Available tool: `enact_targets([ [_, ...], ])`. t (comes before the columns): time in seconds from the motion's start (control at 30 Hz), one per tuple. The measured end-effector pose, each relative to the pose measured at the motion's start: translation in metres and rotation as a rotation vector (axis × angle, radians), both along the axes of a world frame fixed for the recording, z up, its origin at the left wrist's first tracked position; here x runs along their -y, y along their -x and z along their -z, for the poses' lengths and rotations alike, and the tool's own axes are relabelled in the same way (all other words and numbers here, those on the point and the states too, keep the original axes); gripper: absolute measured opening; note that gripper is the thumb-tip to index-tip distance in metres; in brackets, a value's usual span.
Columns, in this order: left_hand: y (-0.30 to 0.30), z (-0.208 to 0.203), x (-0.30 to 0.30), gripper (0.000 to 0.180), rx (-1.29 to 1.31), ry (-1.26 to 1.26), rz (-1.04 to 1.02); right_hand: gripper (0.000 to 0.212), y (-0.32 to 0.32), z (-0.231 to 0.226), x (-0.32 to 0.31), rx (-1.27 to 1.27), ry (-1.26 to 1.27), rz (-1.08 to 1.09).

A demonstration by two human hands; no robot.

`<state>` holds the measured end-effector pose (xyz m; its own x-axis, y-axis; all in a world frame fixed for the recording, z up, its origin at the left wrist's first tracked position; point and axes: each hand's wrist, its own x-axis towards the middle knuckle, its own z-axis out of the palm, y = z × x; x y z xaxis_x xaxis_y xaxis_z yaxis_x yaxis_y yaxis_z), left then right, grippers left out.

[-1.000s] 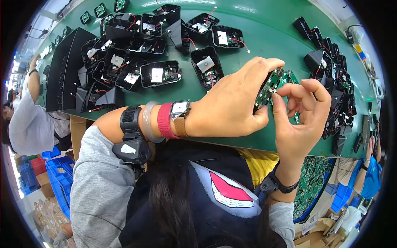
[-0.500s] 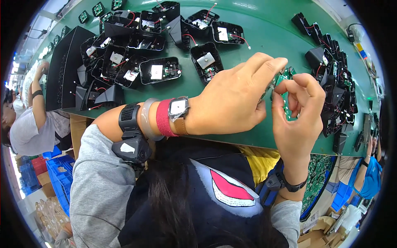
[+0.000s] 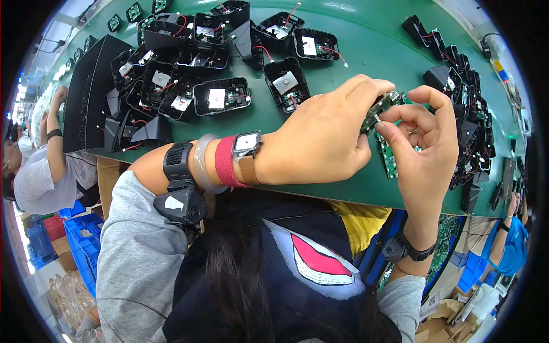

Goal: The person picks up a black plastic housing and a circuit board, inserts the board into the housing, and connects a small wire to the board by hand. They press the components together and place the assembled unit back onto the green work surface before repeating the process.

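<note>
My left hand grips a small green circuit board between thumb and fingers, above the table and tilted. My right hand meets the board's lower edge with thumb and forefinger pinched together. A tiny pale piece shows at those fingertips, too small to name; the other right fingers are curled. More green circuit boards lie on the table just below the hands. Past my left hand, a black housing with a silver plate and red wire lies with its hollow side up.
Several black housings crowd the green table at the left, beside a large black box. A row of dark housings lines the right. People sit at both sides. Below the table edge are blue crates.
My right hand has shifted slightly right and its fingers have spread a little. The held board has turned so that more of it shows, and the boards below are more exposed.
</note>
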<state>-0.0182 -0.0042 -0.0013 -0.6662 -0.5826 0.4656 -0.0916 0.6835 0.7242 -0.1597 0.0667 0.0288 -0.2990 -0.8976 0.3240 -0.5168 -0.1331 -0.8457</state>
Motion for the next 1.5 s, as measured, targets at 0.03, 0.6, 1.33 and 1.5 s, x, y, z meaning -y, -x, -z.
enact_targets([
  [0.03,0.000,0.000,0.000,0.063,-0.005,-0.040,0.004,0.041,0.000,0.000,-0.001,0.000,-0.001,0.003],
  [0.6,0.000,-0.001,-0.003,0.058,-0.119,-0.037,0.029,0.049,0.001,-0.005,0.000,-0.132,0.050,0.087],
  [1.33,-0.001,-0.001,-0.002,0.073,-0.074,-0.082,0.162,0.016,0.006,0.012,-0.014,0.576,0.040,-0.114],
  [1.5,0.000,-0.003,0.003,0.082,0.011,-0.092,0.240,0.016,0.023,0.008,-0.014,0.615,-0.132,-0.196],
])
